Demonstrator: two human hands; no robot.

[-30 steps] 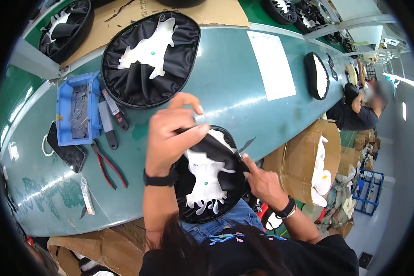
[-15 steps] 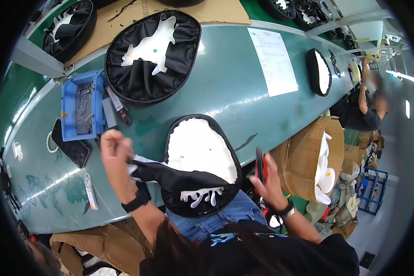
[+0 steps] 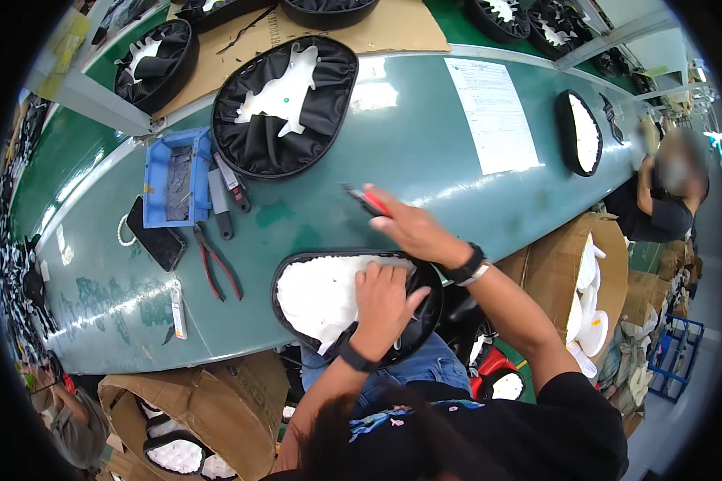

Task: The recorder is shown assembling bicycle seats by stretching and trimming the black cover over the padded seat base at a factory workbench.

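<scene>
A rounded cushion with a black cover and white padding (image 3: 317,293) lies between my lap and the bench's near edge. My left hand (image 3: 383,305) rests on the right part of the padding, thumb spread from the fingers. The black cover (image 3: 427,301) shows around the rim and to the right of that hand. My right hand (image 3: 419,231) is raised over the bench, beyond the cushion, closed around a red and black utility knife (image 3: 367,200). The knife's dark tip points to the far left.
On the green bench (image 3: 297,212) are a blue bin (image 3: 154,188), pliers (image 3: 208,256), knives (image 3: 231,183), a phone (image 3: 156,236), a paper sheet (image 3: 493,112) and another black-covered cushion (image 3: 285,92). Cardboard boxes stand left (image 3: 249,401) and right (image 3: 565,264). A co-worker (image 3: 658,200) sits at right.
My left hand has let go of the black cover it was pulling leftward and now lies on the padding. My right hand has moved up and left with the knife. The cushion has turned.
</scene>
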